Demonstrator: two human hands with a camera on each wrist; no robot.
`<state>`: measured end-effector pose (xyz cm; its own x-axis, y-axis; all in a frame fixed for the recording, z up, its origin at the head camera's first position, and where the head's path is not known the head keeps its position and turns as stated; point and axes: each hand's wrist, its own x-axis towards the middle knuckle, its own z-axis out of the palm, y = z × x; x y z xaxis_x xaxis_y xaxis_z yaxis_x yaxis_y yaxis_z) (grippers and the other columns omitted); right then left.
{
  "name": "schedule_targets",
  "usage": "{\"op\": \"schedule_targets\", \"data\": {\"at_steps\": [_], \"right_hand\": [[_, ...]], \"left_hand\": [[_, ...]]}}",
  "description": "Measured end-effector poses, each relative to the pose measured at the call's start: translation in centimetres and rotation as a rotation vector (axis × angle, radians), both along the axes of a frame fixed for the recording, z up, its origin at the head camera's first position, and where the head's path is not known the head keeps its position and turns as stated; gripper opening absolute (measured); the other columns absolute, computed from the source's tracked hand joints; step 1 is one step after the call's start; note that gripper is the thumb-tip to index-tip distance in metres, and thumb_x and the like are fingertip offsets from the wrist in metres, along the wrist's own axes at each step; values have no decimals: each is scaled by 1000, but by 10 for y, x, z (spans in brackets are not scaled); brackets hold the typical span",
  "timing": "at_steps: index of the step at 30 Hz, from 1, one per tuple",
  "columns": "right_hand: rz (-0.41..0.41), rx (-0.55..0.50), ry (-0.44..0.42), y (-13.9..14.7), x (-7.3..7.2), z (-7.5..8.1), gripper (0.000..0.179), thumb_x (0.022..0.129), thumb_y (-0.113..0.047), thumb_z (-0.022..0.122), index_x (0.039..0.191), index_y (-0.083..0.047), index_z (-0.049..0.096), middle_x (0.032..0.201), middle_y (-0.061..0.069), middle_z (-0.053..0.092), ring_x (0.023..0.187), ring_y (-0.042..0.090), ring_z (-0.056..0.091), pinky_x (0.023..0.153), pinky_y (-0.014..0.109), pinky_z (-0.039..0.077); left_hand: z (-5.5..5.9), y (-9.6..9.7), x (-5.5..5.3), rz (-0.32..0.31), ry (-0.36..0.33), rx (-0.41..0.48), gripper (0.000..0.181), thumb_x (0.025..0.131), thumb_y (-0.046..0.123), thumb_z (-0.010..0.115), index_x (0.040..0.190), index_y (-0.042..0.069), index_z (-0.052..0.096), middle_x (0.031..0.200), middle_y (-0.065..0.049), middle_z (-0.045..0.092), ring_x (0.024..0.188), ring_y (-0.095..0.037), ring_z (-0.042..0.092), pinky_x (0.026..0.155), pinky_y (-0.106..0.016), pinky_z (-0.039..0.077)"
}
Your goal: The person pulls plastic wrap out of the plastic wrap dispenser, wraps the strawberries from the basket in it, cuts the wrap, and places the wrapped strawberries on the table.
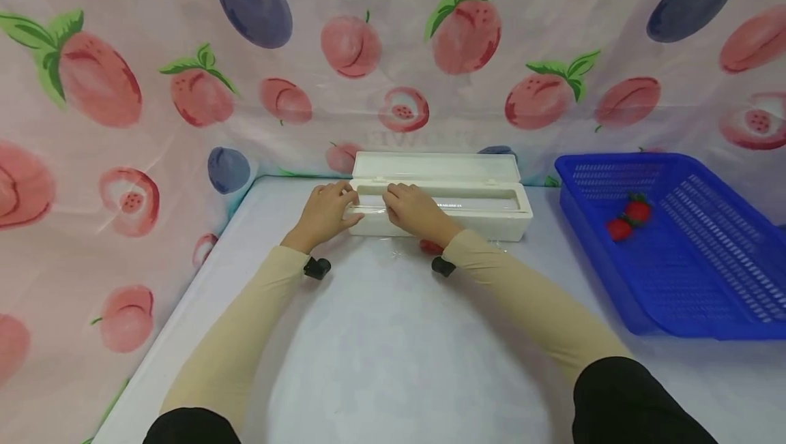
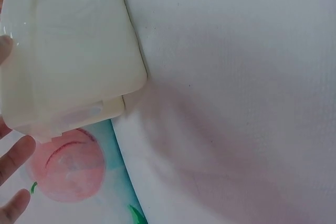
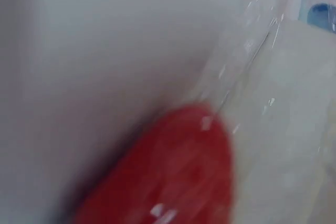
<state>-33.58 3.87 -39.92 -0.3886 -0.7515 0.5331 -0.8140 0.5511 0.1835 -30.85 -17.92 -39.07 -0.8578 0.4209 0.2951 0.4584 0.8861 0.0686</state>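
A white cling film box (image 1: 497, 222) stands at the back of the table with its lid (image 1: 436, 166) raised and a roll (image 1: 479, 204) inside. My left hand (image 1: 323, 214) holds the box's left end, thumb at the front edge; two fingers (image 2: 18, 156) extend past the end in the left wrist view. My right hand (image 1: 417, 211) curls its fingers over the front rim, left of middle, and appears to pinch clear film there; the fingertips are hidden. Clear film (image 3: 247, 61) hangs down the front. A strawberry (image 3: 178, 166) lies below the right wrist, blurred, apparently under the film.
To the right stands a blue plastic basket (image 1: 620, 287) with several strawberries (image 1: 638, 211) in it. A fruit-printed cloth (image 1: 399, 35) hangs behind and to the left of the white table (image 1: 405, 362). Small black wrist cameras (image 1: 317, 268) hang below both wrists.
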Motion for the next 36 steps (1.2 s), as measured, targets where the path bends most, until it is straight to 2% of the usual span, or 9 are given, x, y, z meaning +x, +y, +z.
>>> {"op": "schedule_targets", "data": {"at_steps": [6, 15, 24, 27, 33, 36], "right_hand": [[-1, -47, -1, 23, -2, 2, 5, 85, -5, 56, 81, -3, 54, 78, 8, 53, 66, 22, 53, 57, 33, 43], [-61, -41, -37, 58, 5, -1, 5, 83, -7, 57, 80, -4, 55, 77, 8, 54, 66, 23, 52, 57, 34, 44], [-81, -168, 16, 115, 12, -6, 11, 80, -1, 59, 73, -2, 51, 71, 11, 51, 59, 22, 47, 53, 34, 40], [-119, -193, -3, 131, 15, -7, 13, 79, -1, 60, 72, -3, 50, 73, 10, 52, 61, 24, 49, 56, 38, 42], [-203, -179, -13, 147, 20, -6, 10, 81, -5, 60, 75, -3, 52, 78, 11, 55, 71, 29, 55, 73, 48, 48], [-232, -172, -4, 152, 24, -6, 8, 80, -5, 60, 76, -3, 53, 80, 11, 56, 73, 30, 56, 74, 49, 48]], "left_hand": [[4, 0, -1, -3, 1, 33, 24, 86, 36, 66, 93, 14, 62, 114, -7, 55, 97, -28, 56, 101, -50, 36], [-3, 1, 1, -4, -8, 44, 26, 88, 38, 63, 95, 13, 61, 115, -8, 54, 98, -27, 54, 99, -50, 37], [0, -2, 6, 2, -2, 42, 26, 87, 36, 65, 94, 12, 61, 114, -8, 54, 95, -27, 54, 98, -51, 38], [0, -3, 6, 3, 3, 43, 26, 86, 36, 65, 95, 12, 61, 114, -8, 54, 96, -27, 54, 97, -51, 38], [-2, -1, 5, -23, 37, 65, 25, 85, 34, 67, 94, 11, 60, 112, -9, 54, 97, -28, 55, 94, -52, 40], [-4, 2, 4, -35, 39, 71, 26, 85, 34, 67, 94, 11, 60, 112, -9, 54, 97, -28, 55, 93, -53, 40]]}}
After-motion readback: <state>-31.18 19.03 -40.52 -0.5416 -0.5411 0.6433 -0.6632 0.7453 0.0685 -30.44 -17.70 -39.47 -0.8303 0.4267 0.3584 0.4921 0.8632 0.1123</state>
